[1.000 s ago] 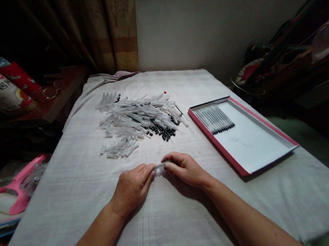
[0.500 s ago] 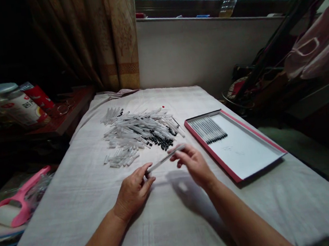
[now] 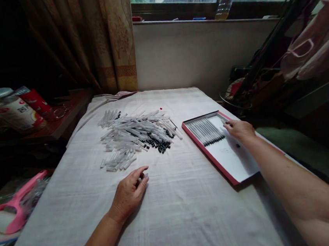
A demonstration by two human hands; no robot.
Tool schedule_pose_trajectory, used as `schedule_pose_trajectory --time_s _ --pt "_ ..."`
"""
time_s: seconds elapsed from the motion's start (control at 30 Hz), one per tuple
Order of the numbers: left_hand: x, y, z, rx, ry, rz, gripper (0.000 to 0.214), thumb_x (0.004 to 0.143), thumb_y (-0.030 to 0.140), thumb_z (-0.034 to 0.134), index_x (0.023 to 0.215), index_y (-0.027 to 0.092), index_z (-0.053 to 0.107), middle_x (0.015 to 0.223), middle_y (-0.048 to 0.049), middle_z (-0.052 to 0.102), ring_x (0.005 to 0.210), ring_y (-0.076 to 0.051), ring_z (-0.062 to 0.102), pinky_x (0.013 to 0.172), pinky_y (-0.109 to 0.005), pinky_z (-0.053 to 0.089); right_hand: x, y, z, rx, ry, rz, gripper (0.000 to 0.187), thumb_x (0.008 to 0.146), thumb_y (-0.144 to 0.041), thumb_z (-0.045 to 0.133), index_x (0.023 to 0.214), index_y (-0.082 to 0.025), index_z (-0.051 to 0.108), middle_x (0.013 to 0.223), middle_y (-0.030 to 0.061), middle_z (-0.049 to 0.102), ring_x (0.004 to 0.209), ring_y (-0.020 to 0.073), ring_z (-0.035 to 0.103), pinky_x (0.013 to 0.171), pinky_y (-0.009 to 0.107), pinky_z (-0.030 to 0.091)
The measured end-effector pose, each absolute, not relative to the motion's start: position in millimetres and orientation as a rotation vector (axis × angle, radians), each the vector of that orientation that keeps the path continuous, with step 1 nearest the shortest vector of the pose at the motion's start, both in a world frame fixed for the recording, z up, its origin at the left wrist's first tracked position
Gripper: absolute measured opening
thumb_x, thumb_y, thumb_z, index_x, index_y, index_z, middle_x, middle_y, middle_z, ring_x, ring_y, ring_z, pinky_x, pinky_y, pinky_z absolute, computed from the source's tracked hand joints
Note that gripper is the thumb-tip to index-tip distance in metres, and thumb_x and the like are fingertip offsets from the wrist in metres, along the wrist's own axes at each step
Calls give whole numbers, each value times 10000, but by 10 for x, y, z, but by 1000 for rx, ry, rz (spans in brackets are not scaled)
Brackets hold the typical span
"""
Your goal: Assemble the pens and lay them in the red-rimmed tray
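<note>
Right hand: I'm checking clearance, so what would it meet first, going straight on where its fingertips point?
Most likely the row of pens in the tray, beside the right hand, though its height is unclear and it might pass over them.

Hands (image 3: 130,189) (image 3: 239,130): two
Box (image 3: 210,153): one
Pens (image 3: 205,131) in box: roughly a dozen
Loose tubes (image 3: 135,124), black caps (image 3: 160,144): too many to count
Red piece (image 3: 161,108): one

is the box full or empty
Partly full: the box holds a row of pens at its far end, while bare white bottom shows nearer.
</note>
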State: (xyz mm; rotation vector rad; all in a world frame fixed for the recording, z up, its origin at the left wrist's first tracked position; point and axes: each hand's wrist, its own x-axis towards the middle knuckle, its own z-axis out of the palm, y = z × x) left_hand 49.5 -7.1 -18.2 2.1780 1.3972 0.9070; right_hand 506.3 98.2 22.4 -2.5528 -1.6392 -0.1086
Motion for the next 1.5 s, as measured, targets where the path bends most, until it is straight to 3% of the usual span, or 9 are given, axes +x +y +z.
schedule_pose_trajectory --time_s 0.17,0.33,0.6,1.2,1.43,1.5 --pt "497 -77 -159 2180 1398 916 311 888 317 528 1145 204 661 882 -28 725 646 -121 639 661 -233 542 5145 975 125 -2733 -1618 -28 422 808 -423 575 1113 -181 739 1071 162 734 892 295 684 630 323 469" --pt "493 -75 -155 2215 1355 904 292 899 309 515 1132 215 663 945 -37 736 689 -126 664 693 -233 549 5279 745 64 -2773 -1669 79 338 719 -342 634 1011 -237 766 960 112 754 835 293 688 629 337 470" --pt "487 -65 -155 2193 1359 909 280 906 303 508 1117 215 669 965 -43 740 722 -131 676 692 -235 552 5084 956 67 -2666 -1594 16 350 820 -359 545 1058 -246 776 1090 108 740 918 288 680 654 325 475" --pt "485 -64 -157 2147 1341 947 271 892 285 522 1096 211 686 957 -46 742 735 -137 678 713 -242 557 4968 1090 138 -2715 -1671 83 384 876 -355 477 1125 -245 748 1193 114 702 1005 302 667 690 334 485" --pt "464 -38 -167 1959 1351 1030 294 894 341 514 1065 190 699 989 -63 742 868 -168 694 774 -269 548 4438 1103 415 -2489 -1760 -193 408 922 -359 429 1192 -226 705 1166 120 707 985 281 668 725 333 479" --pt "463 -31 -168 1913 1347 1032 313 900 355 501 1066 182 702 914 -56 738 817 -166 689 755 -274 544 4167 1136 483 -2336 -1873 -262 387 926 -341 429 1163 -230 714 1169 104 704 973 253 666 735 309 471"
